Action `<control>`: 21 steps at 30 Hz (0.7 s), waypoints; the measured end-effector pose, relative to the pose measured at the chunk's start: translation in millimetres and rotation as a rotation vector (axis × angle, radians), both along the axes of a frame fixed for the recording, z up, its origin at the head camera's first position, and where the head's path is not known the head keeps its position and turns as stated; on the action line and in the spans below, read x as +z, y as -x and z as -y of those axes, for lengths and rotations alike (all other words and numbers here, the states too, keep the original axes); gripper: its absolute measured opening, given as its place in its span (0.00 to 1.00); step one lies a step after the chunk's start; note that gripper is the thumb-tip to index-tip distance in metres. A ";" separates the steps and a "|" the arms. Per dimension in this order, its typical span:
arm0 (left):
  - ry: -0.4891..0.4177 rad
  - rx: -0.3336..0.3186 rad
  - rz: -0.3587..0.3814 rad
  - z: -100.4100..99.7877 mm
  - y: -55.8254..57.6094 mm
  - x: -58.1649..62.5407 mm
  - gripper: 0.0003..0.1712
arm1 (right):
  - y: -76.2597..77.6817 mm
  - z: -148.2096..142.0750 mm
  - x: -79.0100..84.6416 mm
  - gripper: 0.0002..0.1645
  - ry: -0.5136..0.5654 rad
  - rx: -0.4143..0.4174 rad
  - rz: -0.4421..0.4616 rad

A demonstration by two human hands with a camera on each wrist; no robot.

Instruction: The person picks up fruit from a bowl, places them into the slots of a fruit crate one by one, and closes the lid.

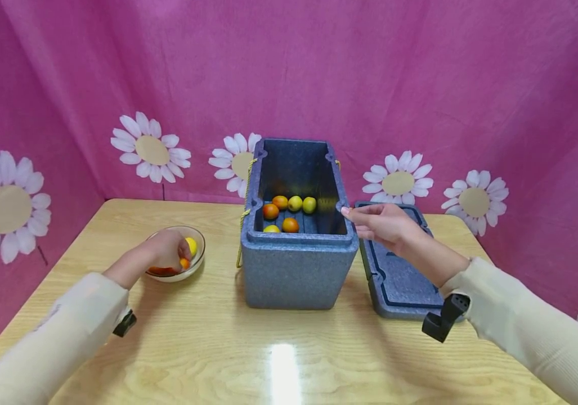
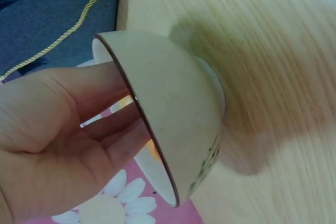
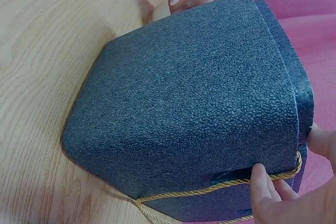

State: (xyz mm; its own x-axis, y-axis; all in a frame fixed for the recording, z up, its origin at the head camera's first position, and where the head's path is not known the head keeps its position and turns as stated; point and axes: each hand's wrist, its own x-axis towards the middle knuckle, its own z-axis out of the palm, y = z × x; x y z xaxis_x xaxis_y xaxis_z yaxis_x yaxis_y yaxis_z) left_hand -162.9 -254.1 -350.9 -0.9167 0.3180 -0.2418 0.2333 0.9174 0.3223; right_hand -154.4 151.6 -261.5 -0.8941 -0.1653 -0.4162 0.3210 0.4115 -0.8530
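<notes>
My left hand (image 1: 169, 250) reaches down into a cream bowl (image 2: 173, 98) with a brown rim, at the table's left. Around its fingers lie a yellow fruit (image 1: 192, 246) and orange-red fruit (image 1: 162, 271). The bowl's wall hides the fingertips in the left wrist view, so whether they grasp a fruit is unclear. My right hand (image 1: 385, 225) pinches the right rim of a lidless dark grey foam box (image 1: 296, 275). Its thumb lies over the rim, its fingers against the outer wall by a yellow rope (image 3: 194, 193). Inside the box sit several yellow and orange fruits (image 1: 290, 225).
The box's grey lid (image 1: 410, 278) lies on the wooden table (image 1: 192, 349) to the right, beneath my right forearm. Behind the table hangs a pink curtain (image 1: 289, 67) with white daisies. Between bowl and box, bare tabletop shows.
</notes>
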 end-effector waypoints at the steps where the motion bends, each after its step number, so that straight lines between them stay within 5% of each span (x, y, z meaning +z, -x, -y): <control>1: -0.001 -0.003 -0.009 0.7 -0.3 -0.9 0.12 | -0.3 0.3 0.2 0.43 -0.002 0.003 -0.002; 21: -0.011 -0.072 -0.096 6.7 6.3 -7.1 0.12 | 0.7 -2.0 -4.8 0.44 -0.034 0.030 -0.043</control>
State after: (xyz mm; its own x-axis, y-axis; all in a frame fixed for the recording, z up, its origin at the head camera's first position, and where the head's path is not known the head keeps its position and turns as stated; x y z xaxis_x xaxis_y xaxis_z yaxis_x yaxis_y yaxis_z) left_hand -169.3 -260.8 -358.0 -0.9101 0.3862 -0.1501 0.3288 0.8936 0.3054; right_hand -155.1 153.6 -266.3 -0.9062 -0.1785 -0.3832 0.2714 0.4494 -0.8511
